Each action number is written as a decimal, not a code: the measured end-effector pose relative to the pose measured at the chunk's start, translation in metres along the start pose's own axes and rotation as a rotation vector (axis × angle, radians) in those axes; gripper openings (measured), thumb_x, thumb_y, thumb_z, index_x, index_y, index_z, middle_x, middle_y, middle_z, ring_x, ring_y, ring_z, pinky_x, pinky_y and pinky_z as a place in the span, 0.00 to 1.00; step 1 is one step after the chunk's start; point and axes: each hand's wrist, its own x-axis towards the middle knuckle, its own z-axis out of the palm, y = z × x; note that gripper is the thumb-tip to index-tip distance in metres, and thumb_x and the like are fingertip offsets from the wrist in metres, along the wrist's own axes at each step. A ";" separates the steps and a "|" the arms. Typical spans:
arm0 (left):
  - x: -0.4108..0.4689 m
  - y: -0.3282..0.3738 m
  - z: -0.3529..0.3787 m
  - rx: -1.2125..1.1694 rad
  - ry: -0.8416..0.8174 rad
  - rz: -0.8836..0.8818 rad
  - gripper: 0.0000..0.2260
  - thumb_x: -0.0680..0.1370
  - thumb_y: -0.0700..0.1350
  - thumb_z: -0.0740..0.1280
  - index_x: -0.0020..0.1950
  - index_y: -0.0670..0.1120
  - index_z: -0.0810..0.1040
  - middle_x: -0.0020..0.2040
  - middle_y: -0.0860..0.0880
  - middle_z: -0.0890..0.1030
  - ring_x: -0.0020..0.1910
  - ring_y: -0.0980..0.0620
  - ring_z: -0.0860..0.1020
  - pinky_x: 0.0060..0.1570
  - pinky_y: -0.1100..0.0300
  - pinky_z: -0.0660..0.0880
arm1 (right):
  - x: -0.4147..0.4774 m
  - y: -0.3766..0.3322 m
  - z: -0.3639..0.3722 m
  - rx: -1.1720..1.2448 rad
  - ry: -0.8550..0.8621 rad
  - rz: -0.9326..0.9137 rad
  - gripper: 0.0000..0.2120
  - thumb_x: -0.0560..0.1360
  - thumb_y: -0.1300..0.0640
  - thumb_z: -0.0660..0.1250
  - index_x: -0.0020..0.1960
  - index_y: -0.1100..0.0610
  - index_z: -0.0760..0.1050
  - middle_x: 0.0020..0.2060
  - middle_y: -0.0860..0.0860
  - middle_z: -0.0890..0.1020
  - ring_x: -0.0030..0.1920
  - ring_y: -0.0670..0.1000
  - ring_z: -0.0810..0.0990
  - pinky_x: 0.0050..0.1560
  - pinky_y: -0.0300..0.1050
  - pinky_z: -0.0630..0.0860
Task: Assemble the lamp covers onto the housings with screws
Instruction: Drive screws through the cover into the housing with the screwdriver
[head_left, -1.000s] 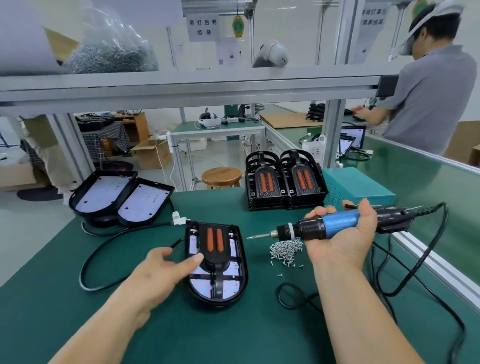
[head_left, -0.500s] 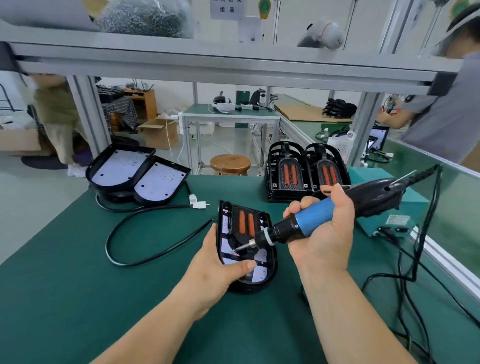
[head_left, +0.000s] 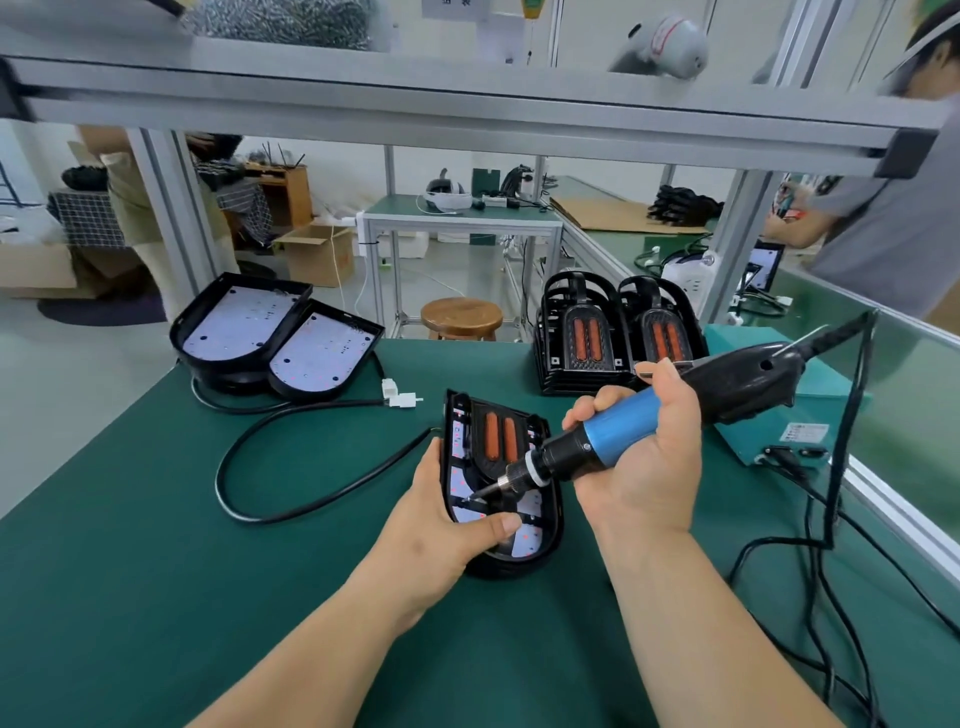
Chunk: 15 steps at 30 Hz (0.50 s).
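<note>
A black lamp housing (head_left: 545, 540) with a cover (head_left: 498, 441) bearing two orange strips lies in the middle of the green table. My left hand (head_left: 447, 530) grips its near left edge, thumb across the LED board. My right hand (head_left: 639, 457) holds a blue and black electric screwdriver (head_left: 618, 434) tilted down to the left. Its bit tip touches the cover's lower left part, just above my thumb. I cannot make out a screw at the tip.
Two open housings (head_left: 270, 332) with white boards sit at the back left, a black cable (head_left: 291, 431) looping from them. Two stacks of covers (head_left: 613, 338) stand at the back. A teal power box (head_left: 810, 415) and cords (head_left: 821, 571) lie right. A person works beyond.
My right hand swung the screwdriver from level over the screw pile down onto the cover. My left hand closed on the housing's edge and has stayed there.
</note>
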 end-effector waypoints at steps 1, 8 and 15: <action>0.000 0.000 0.000 -0.001 -0.001 0.002 0.32 0.68 0.44 0.78 0.69 0.57 0.71 0.62 0.50 0.82 0.63 0.46 0.79 0.68 0.42 0.70 | 0.000 0.000 0.000 0.000 -0.002 0.002 0.12 0.70 0.51 0.69 0.47 0.55 0.70 0.30 0.53 0.70 0.29 0.53 0.71 0.34 0.45 0.75; 0.000 0.000 0.000 -0.011 -0.014 -0.001 0.32 0.68 0.42 0.77 0.70 0.55 0.70 0.62 0.50 0.82 0.64 0.46 0.78 0.69 0.42 0.69 | -0.005 0.001 0.008 -0.047 -0.057 -0.028 0.11 0.70 0.53 0.68 0.46 0.56 0.70 0.28 0.54 0.71 0.28 0.54 0.72 0.34 0.45 0.74; -0.001 0.002 0.001 -0.020 -0.015 0.002 0.31 0.68 0.41 0.76 0.69 0.55 0.70 0.62 0.50 0.82 0.63 0.46 0.79 0.68 0.42 0.71 | -0.024 0.001 0.016 -0.188 -0.307 -0.180 0.04 0.66 0.52 0.69 0.41 0.50 0.77 0.26 0.53 0.73 0.29 0.55 0.73 0.37 0.47 0.74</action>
